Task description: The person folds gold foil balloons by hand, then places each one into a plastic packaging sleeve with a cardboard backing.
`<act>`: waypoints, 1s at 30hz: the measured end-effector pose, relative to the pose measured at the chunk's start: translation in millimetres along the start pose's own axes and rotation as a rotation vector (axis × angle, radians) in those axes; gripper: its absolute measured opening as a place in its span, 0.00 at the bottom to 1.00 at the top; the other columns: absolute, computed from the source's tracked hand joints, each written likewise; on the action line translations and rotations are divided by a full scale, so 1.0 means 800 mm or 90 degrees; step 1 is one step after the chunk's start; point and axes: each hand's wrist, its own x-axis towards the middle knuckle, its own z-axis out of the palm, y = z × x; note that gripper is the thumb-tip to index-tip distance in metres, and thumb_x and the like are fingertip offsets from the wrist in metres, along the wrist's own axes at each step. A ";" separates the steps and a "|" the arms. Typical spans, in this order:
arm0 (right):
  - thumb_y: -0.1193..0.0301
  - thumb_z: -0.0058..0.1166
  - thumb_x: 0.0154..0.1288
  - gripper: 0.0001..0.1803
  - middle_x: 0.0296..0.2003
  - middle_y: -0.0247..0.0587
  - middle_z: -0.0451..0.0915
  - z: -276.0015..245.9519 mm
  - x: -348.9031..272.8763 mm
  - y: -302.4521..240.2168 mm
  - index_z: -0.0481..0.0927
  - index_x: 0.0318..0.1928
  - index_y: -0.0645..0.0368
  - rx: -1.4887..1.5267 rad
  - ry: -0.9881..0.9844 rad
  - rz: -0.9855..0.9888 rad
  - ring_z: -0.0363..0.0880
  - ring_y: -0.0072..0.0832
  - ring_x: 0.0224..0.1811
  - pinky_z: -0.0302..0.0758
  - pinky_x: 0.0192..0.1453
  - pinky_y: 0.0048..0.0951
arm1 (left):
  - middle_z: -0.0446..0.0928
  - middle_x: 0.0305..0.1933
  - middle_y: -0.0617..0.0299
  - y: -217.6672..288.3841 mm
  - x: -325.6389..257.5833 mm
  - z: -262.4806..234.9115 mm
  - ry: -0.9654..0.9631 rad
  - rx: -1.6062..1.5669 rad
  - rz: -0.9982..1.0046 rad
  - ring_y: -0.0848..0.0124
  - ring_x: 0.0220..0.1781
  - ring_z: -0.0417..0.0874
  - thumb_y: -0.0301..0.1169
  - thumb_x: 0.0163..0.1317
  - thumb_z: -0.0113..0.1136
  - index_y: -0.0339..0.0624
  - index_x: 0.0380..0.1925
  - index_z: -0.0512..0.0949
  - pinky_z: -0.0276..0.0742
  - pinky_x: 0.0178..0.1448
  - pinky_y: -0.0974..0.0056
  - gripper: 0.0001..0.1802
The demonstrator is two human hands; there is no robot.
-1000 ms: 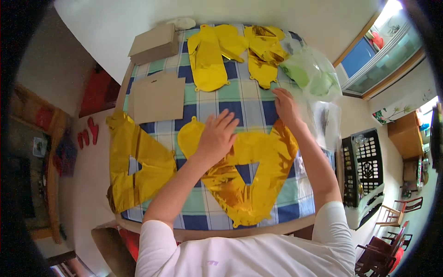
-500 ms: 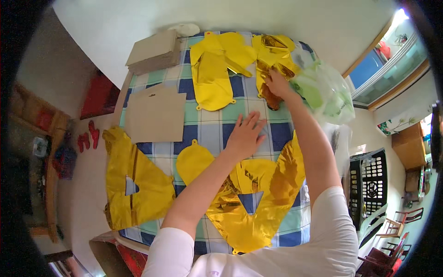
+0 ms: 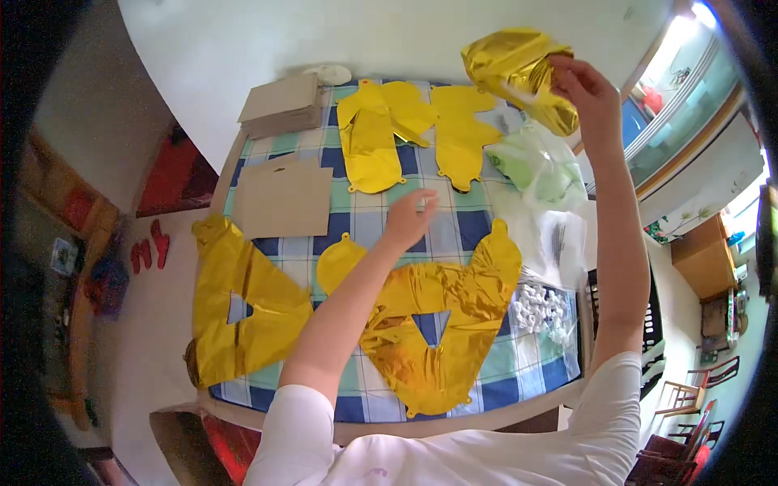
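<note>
In my raised right hand, at the far right above the table, a crumpled gold foil balloon hangs pinched by its edge. My left hand hovers over the middle of the checked cloth, holding nothing, its fingers loosely apart. Beyond it lie two flat foil letter balloons, one folded over itself and an F-shaped one. Nearer me is a large A-shaped foil balloon, partly behind my left forearm. Another triangular foil balloon with a small hole lies at the left.
A stack of cardboard sheets sits at the back left, with a loose cardboard sheet before it. Along the right edge are a crumpled clear-and-green plastic bag and a pile of small white pieces. The checked tablecloth shows between balloons.
My right hand has risen from the back right of the table, lifting a gold foil balloon off it. My left hand has come up off the cloth. The F-shaped balloon now shows fully.
</note>
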 end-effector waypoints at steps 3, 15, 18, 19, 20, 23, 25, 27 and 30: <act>0.75 0.53 0.69 0.10 0.41 0.36 0.81 -0.016 -0.034 -0.032 0.81 0.47 0.66 -0.034 -0.092 -0.032 0.78 0.19 0.40 0.78 0.49 0.22 | 0.82 0.50 0.52 0.027 0.001 -0.030 0.155 -0.051 0.087 0.58 0.57 0.79 0.43 0.64 0.58 0.41 0.47 0.81 0.71 0.63 0.60 0.19; 0.75 0.44 0.51 0.03 0.27 0.34 0.64 -0.041 -0.177 -0.166 0.64 0.26 0.59 0.264 -0.374 0.032 0.63 0.23 0.32 0.60 0.36 0.21 | 0.79 0.54 0.58 0.171 -0.098 -0.041 -0.220 -0.794 -0.076 0.69 0.57 0.78 0.56 0.71 0.43 0.38 0.58 0.73 0.66 0.67 0.63 0.33; 0.76 0.43 0.51 0.02 0.28 0.34 0.64 -0.046 -0.201 -0.168 0.64 0.26 0.59 0.271 -0.381 0.051 0.63 0.24 0.32 0.61 0.36 0.21 | 0.77 0.57 0.58 0.192 -0.134 -0.059 -0.190 -0.809 -0.029 0.66 0.60 0.77 0.51 0.70 0.49 0.38 0.58 0.72 0.70 0.66 0.58 0.29; 0.77 0.42 0.51 0.02 0.28 0.34 0.64 -0.049 -0.207 -0.165 0.64 0.26 0.59 0.264 -0.368 0.054 0.63 0.24 0.32 0.61 0.37 0.21 | 0.78 0.56 0.59 0.215 -0.156 -0.080 -0.190 -0.911 -0.089 0.65 0.59 0.78 0.46 0.70 0.53 0.38 0.57 0.73 0.72 0.64 0.57 0.25; 0.74 0.45 0.55 0.03 0.30 0.35 0.67 -0.056 -0.213 -0.159 0.66 0.31 0.59 0.260 -0.377 0.055 0.67 0.24 0.36 0.65 0.40 0.22 | 0.78 0.54 0.58 0.218 -0.160 -0.090 -0.223 -0.951 -0.098 0.64 0.54 0.81 0.36 0.66 0.60 0.37 0.56 0.73 0.77 0.60 0.58 0.22; 0.72 0.51 0.58 0.19 0.45 0.41 0.75 -0.051 -0.243 -0.149 0.71 0.51 0.62 0.362 -0.288 0.107 0.72 0.28 0.51 0.70 0.53 0.24 | 0.80 0.48 0.59 0.212 -0.159 -0.105 -0.094 -0.793 -0.006 0.68 0.47 0.82 0.33 0.65 0.60 0.35 0.50 0.76 0.79 0.52 0.63 0.17; 0.74 0.54 0.57 0.30 0.54 0.44 0.72 -0.046 -0.274 -0.125 0.63 0.61 0.61 0.371 -0.280 0.071 0.70 0.30 0.58 0.67 0.60 0.26 | 0.81 0.45 0.59 0.210 -0.153 -0.104 -0.041 -0.714 0.037 0.69 0.44 0.83 0.31 0.64 0.61 0.33 0.47 0.78 0.80 0.48 0.65 0.15; 0.80 0.61 0.52 0.53 0.71 0.48 0.58 -0.038 -0.300 -0.075 0.45 0.75 0.57 0.300 -0.404 0.122 0.66 0.34 0.68 0.63 0.70 0.31 | 0.82 0.43 0.61 0.214 -0.152 -0.095 -0.034 -0.710 0.027 0.73 0.43 0.83 0.30 0.64 0.60 0.34 0.44 0.80 0.79 0.46 0.66 0.12; 0.67 0.70 0.53 0.32 0.46 0.42 0.81 0.008 -0.341 -0.085 0.74 0.58 0.64 0.044 -0.605 0.285 0.76 0.25 0.48 0.74 0.53 0.29 | 0.83 0.42 0.63 0.213 -0.151 -0.100 0.044 -0.607 0.058 0.74 0.41 0.82 0.31 0.64 0.62 0.36 0.43 0.82 0.77 0.44 0.69 0.12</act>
